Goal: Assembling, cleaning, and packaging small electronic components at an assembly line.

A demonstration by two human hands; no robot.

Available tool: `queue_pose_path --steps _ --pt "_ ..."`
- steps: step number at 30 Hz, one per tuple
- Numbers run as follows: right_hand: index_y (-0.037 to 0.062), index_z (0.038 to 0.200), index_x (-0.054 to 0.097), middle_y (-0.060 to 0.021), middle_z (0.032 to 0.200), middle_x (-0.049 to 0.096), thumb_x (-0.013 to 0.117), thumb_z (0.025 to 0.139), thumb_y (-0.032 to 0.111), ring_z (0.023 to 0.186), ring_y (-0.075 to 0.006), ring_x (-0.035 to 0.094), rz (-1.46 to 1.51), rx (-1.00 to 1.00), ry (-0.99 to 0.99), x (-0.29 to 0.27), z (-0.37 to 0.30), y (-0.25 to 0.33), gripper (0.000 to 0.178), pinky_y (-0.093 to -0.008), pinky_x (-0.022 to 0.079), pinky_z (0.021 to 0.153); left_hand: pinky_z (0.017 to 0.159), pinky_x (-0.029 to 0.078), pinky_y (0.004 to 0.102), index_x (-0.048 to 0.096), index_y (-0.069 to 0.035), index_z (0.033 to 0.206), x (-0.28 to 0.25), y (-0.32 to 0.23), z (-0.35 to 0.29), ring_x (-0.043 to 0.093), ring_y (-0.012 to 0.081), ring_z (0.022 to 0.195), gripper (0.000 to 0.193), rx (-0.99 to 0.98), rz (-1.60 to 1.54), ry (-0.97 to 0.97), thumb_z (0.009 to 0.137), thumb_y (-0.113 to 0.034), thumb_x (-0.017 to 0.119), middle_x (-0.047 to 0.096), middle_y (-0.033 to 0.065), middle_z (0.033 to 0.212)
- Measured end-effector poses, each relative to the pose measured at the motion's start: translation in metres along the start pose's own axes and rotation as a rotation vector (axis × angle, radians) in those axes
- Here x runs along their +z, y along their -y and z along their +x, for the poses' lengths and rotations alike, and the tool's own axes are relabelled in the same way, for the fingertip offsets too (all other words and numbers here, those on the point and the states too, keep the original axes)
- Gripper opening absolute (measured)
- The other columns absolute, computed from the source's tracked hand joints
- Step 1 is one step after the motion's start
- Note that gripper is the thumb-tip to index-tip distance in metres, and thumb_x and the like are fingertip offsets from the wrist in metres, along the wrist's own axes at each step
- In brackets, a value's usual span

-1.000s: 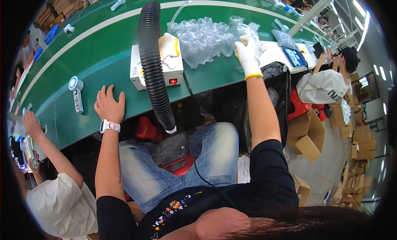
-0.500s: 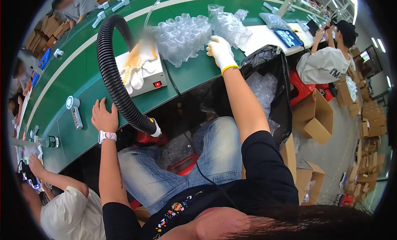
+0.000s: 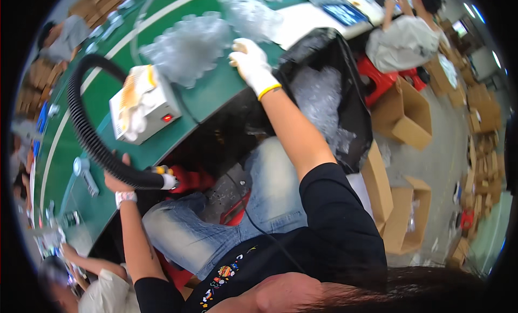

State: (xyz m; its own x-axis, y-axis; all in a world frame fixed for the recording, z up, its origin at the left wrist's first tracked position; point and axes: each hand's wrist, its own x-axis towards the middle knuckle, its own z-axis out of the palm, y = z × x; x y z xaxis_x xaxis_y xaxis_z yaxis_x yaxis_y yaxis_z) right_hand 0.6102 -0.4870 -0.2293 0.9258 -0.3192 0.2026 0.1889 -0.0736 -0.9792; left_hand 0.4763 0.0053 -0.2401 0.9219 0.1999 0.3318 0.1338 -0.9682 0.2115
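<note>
My right hand [image 3: 250, 60], in a white glove with a yellow cuff, is at the green table [image 3: 217, 92], just right of a clump of clear plastic packing [image 3: 189, 46]. Its fingers are loosely bent and nothing shows in them. My left hand [image 3: 115, 179] is bare, with a watch [image 3: 125, 197] on its wrist. It lies at the table's near edge, fingers apart, partly behind a black ribbed hose [image 3: 89, 130]. Beyond this hand is a light-blue handheld fan [image 3: 85, 175]. A white box [image 3: 156, 113] with a lit red switch bears spare gloves [image 3: 135, 105].
A black bag [image 3: 356, 97] full of clear plastic [image 3: 317, 100] hangs at the table's edge on my right. More plastic packing [image 3: 251, 16] lies beyond. Cardboard boxes [image 3: 402, 116] stand on the floor. Co-workers sit right [image 3: 404, 46] and near left [image 3: 108, 291].
The view has turned, so the table, the box and both hands appear farther left. The hose now covers more of my left hand. The right hand stays beside the plastic packing.
</note>
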Motion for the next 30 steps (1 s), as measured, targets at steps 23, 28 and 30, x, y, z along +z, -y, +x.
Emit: queue_pose_path --steps 23,28,30 --pt "0.0073 0.129 0.067 -0.0184 0.129 0.067 0.063 0.101 0.036 0.118 -0.0358 0.066 -1.054 -0.237 -0.21 -0.164 0.187 0.018 0.041 -0.0482 0.052 0.101 0.113 0.041 0.0509 0.059 0.001 0.139 -0.02 0.03 -0.003 0.052 0.045 0.135 0.05 0.04 0.118 -0.076 0.098 -0.028 0.063 0.054 0.0261 0.148" --pt "0.0194 0.144 0.06 -0.025 0.142 0.058 0.057 0.09 0.066 0.131 -0.0446 0.055 -1.071 -0.186 -0.116 -0.121 0.326 -0.013 0.072 -0.0523 0.045 0.11 0.114 0.04 0.0494 0.056 0.002 0.141 -0.028 0.034 -0.013 0.05 0.0441 0.138 0.052 0.022 0.14 -0.046 0.096 -0.023 0.065 0.051 0.0255 0.152" --pt "0.0255 0.149 0.055 -0.0268 0.146 0.054 0.058 0.085 0.071 0.135 -0.0469 0.053 -1.189 -0.045 -0.13 -0.123 0.365 -0.025 0.079 -0.0515 0.043 0.112 0.114 0.04 0.0488 0.055 0.003 0.142 -0.025 0.021 -0.004 0.05 0.0438 0.138 0.053 -0.014 0.074 -0.03 0.096 -0.021 0.065 0.05 0.0252 0.153"
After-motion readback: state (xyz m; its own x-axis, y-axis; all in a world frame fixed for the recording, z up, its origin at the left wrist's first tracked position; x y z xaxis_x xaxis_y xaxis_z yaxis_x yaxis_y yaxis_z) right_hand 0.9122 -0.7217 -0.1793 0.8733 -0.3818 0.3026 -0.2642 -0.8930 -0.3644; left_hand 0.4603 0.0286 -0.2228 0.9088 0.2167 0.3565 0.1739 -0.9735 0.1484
